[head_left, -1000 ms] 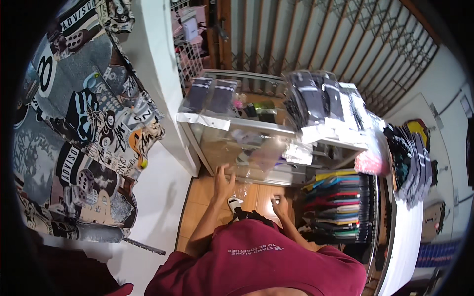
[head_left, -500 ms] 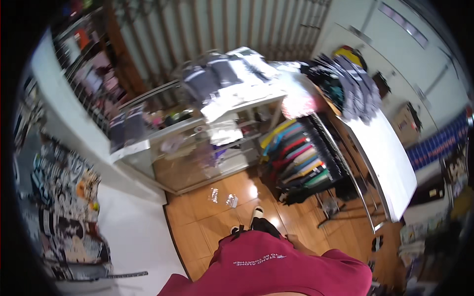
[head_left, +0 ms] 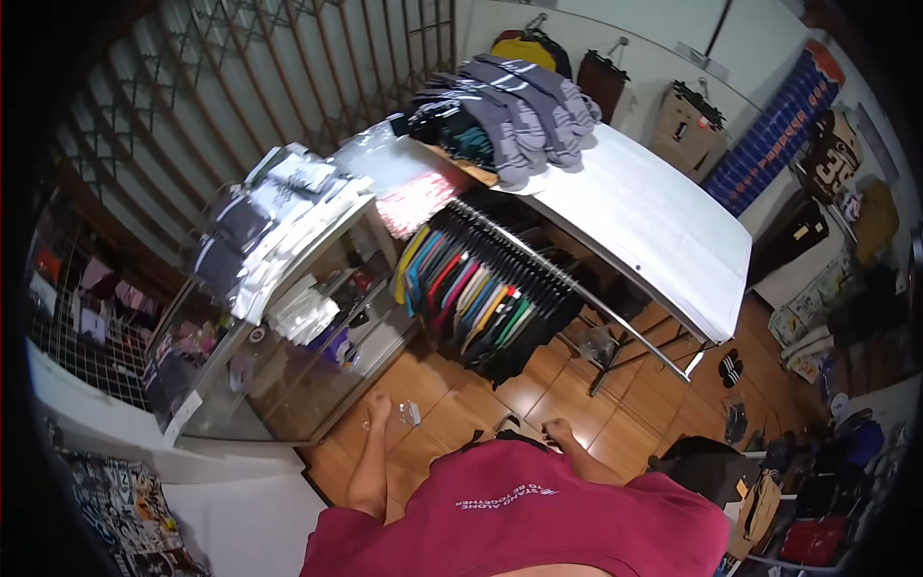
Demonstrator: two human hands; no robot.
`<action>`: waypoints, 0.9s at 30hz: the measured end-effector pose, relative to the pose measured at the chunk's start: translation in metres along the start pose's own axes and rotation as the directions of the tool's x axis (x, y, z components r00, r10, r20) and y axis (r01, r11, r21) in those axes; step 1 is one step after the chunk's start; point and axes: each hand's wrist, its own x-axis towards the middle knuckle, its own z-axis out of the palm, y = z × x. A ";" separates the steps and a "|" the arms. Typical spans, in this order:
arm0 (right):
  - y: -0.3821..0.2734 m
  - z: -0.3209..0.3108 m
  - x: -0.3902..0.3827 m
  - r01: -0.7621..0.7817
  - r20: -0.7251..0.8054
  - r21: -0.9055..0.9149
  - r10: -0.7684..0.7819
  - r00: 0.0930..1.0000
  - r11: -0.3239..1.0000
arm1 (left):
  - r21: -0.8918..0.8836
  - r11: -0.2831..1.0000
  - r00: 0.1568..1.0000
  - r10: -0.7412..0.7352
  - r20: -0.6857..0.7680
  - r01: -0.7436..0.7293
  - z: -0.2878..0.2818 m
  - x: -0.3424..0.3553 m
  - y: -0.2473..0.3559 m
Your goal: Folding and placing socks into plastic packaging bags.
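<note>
Some clear plastic [head_left: 410, 413] lies on the orange tiled floor [head_left: 630, 418], small and hard to make out. Just left of it in the view is the left hand [head_left: 380, 410], fingers bent in; I cannot tell how narrow they are, nor whether they hold anything. The right hand [head_left: 556, 432] is well apart from the plastic, beside a shoe [head_left: 510, 423]; its fingers look curled too, and its grip cannot be told either. Both forearms reach out from a maroon shirt [head_left: 606, 514].

Beyond the left hand stands a glass case [head_left: 298, 394], with bagged goods [head_left: 274, 216] piled on top and white packets [head_left: 303, 313] inside. To its right, a rail carries a tight row of coloured clothes [head_left: 471, 308]. Next to that row is a white tabletop [head_left: 663, 240], grey garments [head_left: 529, 115] heaped at its far end. Farther out come a folding gate [head_left: 288, 82] at upper left, a long blue banner [head_left: 777, 125] on the right, and patterned cloth [head_left: 120, 514] at lower left.
</note>
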 end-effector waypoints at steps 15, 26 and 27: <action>-0.276 -0.178 -0.070 0.835 -0.156 0.207 -0.825 0.542 0.510 | -0.523 0.718 0.699 0.656 0.285 -0.459 0.160 -0.022 0.497; -0.486 -0.236 -0.012 0.795 -0.184 0.246 -0.779 0.599 0.554 | -0.414 0.590 0.560 0.802 0.208 -0.693 0.219 0.065 0.648; -0.502 -0.239 -0.001 0.803 -0.186 0.237 -0.786 0.590 0.547 | -0.440 0.605 0.579 0.787 0.211 -0.663 0.231 0.078 0.656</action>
